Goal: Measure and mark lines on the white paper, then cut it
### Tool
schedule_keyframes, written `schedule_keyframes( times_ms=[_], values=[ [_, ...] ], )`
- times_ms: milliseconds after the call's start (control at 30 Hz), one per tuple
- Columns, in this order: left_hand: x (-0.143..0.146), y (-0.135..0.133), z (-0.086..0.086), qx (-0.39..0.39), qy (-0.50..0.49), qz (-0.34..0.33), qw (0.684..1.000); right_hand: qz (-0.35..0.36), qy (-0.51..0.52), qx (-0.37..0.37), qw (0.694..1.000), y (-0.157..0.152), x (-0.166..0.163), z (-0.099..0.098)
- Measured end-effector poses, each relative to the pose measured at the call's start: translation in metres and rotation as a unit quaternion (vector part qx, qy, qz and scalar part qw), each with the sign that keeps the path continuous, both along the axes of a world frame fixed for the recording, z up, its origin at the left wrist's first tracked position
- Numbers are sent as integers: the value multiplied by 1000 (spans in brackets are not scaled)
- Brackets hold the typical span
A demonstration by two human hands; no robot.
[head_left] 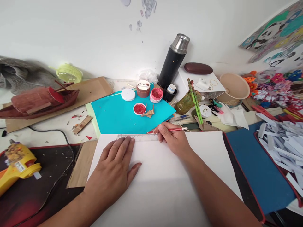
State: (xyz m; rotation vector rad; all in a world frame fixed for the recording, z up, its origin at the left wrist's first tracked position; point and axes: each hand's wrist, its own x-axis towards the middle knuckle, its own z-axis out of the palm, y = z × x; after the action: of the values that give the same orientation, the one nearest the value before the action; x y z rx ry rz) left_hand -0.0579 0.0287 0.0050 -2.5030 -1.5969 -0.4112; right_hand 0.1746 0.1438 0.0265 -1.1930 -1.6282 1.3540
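Note:
A large sheet of white paper [163, 170] lies in front of me. Along its far edge rests a clear plastic ruler [144, 137]. My left hand [115, 167] is laid flat on the paper, its fingertips pressing the left part of the ruler and its thumb held apart. Between the fingers of my right hand [174, 140] is a red pencil [176, 129], lying low and pointing left over the ruler's right end. Past the paper, a turquoise sheet [111, 116] carries an open jar of red paint [156, 94], a brown jar [143, 90] and a lid with red paint [139, 108].
On the left are a yellow glue gun [21, 164] with its cord and a brown model boat [42, 101] on cardboard. A black thermos [172, 60] and a jar with green brushes [186, 102] stand behind. Paper strips [284, 145] pile up at right beside a blue board [253, 167].

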Motion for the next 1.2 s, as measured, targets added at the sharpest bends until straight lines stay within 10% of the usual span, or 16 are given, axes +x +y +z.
schedule_keyframes(
  times_ms=[1200],
  values=[
    [-1,-1,-2,-13,-15,4,1000,-113,42,-37,992,8,3,-4]
  ],
)
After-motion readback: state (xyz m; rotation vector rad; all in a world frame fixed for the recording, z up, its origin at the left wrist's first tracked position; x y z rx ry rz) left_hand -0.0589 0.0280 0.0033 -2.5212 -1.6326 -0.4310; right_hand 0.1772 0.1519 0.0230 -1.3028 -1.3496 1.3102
